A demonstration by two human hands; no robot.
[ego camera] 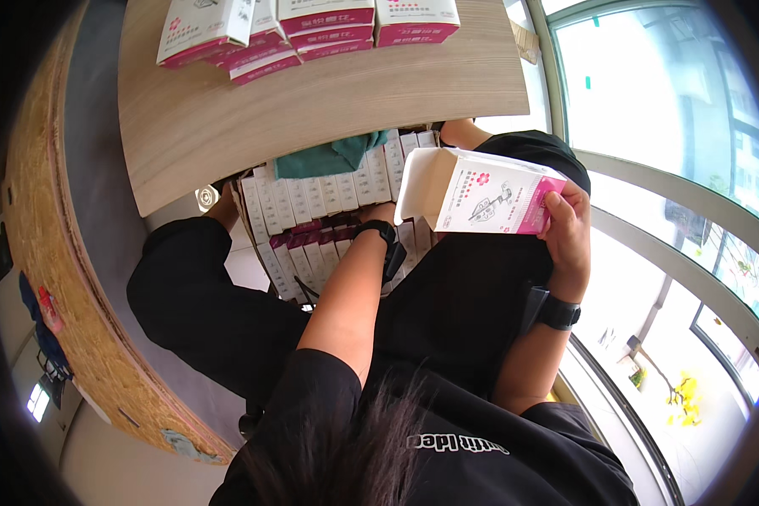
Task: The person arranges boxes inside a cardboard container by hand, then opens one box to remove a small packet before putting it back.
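In my right hand point(568, 221) is a white and magenta cardboard box point(481, 201), gripped by its magenta end and held above my right thigh. Its far end gapes, with a flap standing out and the bare inner wall showing. The print on it includes a drawing of a metal hinge. My left hand point(382, 212) reaches down into a large carton point(251, 218) between my legs, among rows of similar small boxes point(319, 193). Its fingers are mostly hidden, so whether they hold anything is unclear. A green cloth point(329, 159) lies over the back row.
A wood-grain tabletop point(329, 107) overhangs the carton's far side. Stacked white and magenta boxes point(329, 25) stand on it. To my right is a framed window point(639, 76). A particleboard-edged surface point(95, 303) curves along the left.
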